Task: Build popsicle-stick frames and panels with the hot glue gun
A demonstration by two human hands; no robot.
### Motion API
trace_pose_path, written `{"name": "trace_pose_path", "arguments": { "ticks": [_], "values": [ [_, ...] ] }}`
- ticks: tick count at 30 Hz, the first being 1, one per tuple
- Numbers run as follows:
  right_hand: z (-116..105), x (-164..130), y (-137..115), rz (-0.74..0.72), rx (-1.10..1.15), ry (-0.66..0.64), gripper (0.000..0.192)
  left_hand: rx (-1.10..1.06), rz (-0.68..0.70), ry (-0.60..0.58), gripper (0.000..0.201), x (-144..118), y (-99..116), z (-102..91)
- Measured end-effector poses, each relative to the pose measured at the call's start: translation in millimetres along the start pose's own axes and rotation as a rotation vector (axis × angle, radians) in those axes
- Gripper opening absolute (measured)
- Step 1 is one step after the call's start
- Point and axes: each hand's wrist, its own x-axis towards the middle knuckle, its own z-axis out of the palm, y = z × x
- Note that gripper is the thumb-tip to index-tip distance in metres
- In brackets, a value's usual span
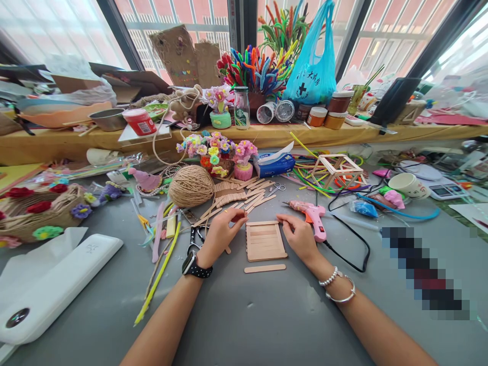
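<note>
Between my hands lies a square panel of wooden craft sticks (266,243), with narrow gaps between some of its sticks. One craft stick (262,223) runs along the panel's far edge. My left hand (225,231) has its fingertips pinched together at that stick's left end. At the right end, my right hand (299,236) is closed, thumb and finger tips at the panel's corner. A single loose craft stick (265,269) lies just in front of the panel. Close to my right hand, a pink glue gun (315,218) rests on its side, nozzle pointing left.
Beyond my hands are loose craft sticks (255,195), a twine ball (191,186), small scissors (277,188) and a stick frame (339,170). Black-handled scissors (195,239) lie by my left wrist. The glue gun's black cord (368,249) loops right. A white device (64,284) sits left.
</note>
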Motion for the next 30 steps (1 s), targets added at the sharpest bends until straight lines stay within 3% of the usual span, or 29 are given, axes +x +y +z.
{"name": "trace_pose_path", "arguments": {
  "ticks": [30],
  "values": [
    [0.3, -0.1, -0.2, -0.004, -0.008, 0.002, 0.031, 0.026, -0.026, -0.059, 0.01, -2.4, -2.1, 4.0]
  ]
}}
